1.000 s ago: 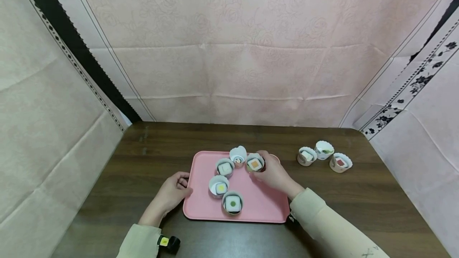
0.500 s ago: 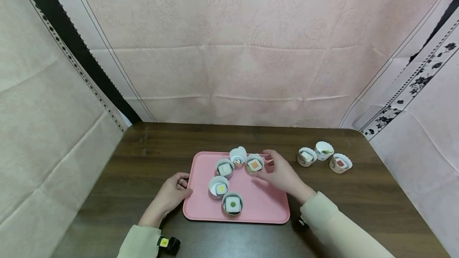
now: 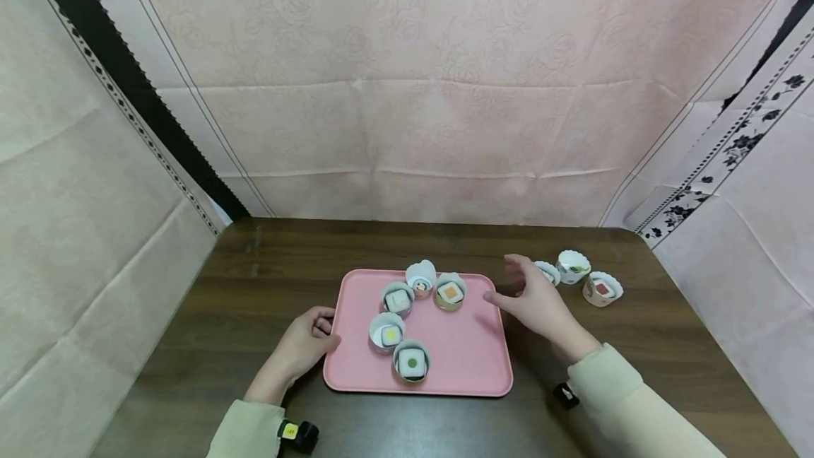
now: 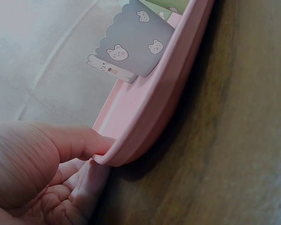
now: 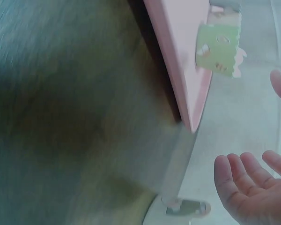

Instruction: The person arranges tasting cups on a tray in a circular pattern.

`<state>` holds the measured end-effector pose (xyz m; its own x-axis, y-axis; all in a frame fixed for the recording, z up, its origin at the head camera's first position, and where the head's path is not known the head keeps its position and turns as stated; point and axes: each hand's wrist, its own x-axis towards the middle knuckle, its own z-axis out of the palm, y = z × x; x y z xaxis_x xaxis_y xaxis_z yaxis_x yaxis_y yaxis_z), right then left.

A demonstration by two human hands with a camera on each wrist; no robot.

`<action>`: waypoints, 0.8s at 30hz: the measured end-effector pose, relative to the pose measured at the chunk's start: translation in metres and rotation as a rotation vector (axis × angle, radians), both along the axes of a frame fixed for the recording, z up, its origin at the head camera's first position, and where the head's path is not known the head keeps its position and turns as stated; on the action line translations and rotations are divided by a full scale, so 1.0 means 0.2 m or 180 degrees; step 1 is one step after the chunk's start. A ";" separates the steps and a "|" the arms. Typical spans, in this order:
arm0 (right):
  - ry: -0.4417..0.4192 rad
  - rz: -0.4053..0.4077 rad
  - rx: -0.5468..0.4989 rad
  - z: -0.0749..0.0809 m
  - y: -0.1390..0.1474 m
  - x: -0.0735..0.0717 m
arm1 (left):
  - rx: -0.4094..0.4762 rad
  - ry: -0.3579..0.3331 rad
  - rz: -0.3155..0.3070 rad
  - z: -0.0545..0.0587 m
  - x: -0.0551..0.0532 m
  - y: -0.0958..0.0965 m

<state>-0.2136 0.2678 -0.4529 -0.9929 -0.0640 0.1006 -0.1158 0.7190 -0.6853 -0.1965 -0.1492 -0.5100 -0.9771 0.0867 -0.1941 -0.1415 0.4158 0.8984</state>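
A pink tray [image 3: 470,373] lies on the table, bearing several scalloped paper baking cups. Most show a white square piece inside, such as the cup with the orange-marked piece [image 3: 450,293] and the cup with the green-dotted piece [image 3: 411,362]. My left hand [image 3: 302,342] pinches the tray's left rim; in the left wrist view its thumb [image 4: 79,142] is on top and curled fingers are below. My right hand [image 3: 540,302] holds nothing, its fingers spread above the table just right of the tray. It partly hides one white-rimmed cup [image 3: 550,271]. A green cup [image 5: 218,49] shows in the right wrist view.
At the table's right stand two more cups, one with something green [image 3: 574,266] and one with a red-marked piece [image 3: 602,290]. The brown wooden table [image 3: 254,281] ends at a pale cloth [image 3: 407,133] hung behind and at both sides.
My right hand has let go of the orange-marked cup on the tray and moved right, past the tray edge toward the cups there. My left hand stays on the rim.
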 end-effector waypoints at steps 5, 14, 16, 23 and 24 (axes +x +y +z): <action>0.0037 -0.0140 -0.0073 0.02 0.07 0.00 | 0.0013 0.0006 0.0004 0.00 0.00 0.00; 0.0285 -0.0643 0.0103 0.04 0.20 0.01 | 0.0038 0.0017 -0.0003 0.00 0.00 0.00; 0.0310 -0.0736 0.0145 0.04 0.21 0.01 | 0.0032 0.0014 -0.0003 0.00 0.00 0.00; 0.0335 -0.0975 0.0080 0.00 0.26 0.01 | 0.0002 -0.0005 0.0000 0.00 0.00 0.00; 0.0333 -0.0995 0.0069 0.00 0.26 0.02 | -0.0001 -0.0008 0.0002 0.00 0.00 0.00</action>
